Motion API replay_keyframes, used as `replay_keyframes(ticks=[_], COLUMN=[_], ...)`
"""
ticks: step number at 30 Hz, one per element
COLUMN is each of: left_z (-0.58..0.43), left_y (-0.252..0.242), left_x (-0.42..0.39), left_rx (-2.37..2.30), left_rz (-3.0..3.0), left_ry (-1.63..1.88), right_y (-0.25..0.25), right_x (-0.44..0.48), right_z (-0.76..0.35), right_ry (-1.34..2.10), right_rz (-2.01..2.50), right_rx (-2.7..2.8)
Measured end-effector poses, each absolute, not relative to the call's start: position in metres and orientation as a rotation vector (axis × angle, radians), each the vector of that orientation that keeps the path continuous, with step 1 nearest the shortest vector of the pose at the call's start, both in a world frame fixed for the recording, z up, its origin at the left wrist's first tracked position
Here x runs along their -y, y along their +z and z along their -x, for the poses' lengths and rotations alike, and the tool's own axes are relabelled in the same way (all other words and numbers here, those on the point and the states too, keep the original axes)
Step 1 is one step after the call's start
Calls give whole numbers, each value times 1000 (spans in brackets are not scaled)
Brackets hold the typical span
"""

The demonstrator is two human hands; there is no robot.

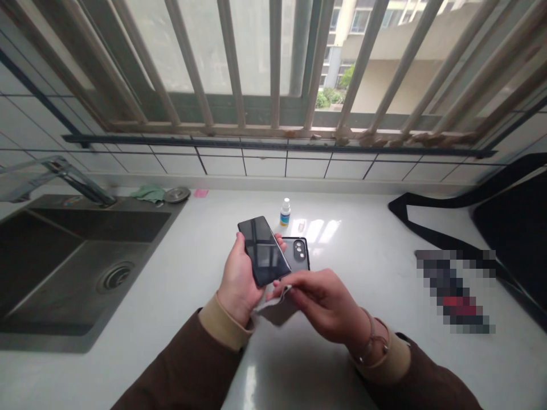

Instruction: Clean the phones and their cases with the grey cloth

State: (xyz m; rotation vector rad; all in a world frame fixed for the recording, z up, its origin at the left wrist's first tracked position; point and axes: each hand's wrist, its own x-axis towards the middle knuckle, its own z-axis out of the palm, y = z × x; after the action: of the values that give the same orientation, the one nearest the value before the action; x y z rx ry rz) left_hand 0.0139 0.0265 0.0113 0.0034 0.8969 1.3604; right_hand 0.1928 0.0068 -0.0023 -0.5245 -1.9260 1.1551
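A black smartphone (264,250) lies tilted in my left hand (241,276), screen facing up, with fingers curled round its far edge. My right hand (327,302) pinches a thin grey cloth (277,310) just below the phone's lower corner. The cloth hangs down from the fingertips, and its near part is slightly blurred. Behind the phone, a phone case (301,256) with a camera cutout rests on the white counter (192,330), partly hidden by the phone and my right hand. Farther back stands a small white bottle (285,213) with a blue and yellow label.
At the left is a dark sink (85,267) with a chrome faucet (72,179). A green cloth (149,193), a metal strainer lid (176,195) and a pink slip (200,193) lie behind it. A black bag (513,222) with a strap occupies the right side, beside a pixelated patch.
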Motion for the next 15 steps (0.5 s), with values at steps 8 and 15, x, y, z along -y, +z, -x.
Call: replay_keyframes(ticks=[8, 15], left_z=[-28, -27], left_y=[19, 15], left_x=[-16, -21], left_rx=[-787, -783], left_rz=[-122, -43], left_ry=[1149, 1190], right_y=[-4, -12], right_x=[-30, -26], right_z=[-208, -197], right_ry=[554, 632], right_rz=[1064, 593], right_rx=[1422, 2095])
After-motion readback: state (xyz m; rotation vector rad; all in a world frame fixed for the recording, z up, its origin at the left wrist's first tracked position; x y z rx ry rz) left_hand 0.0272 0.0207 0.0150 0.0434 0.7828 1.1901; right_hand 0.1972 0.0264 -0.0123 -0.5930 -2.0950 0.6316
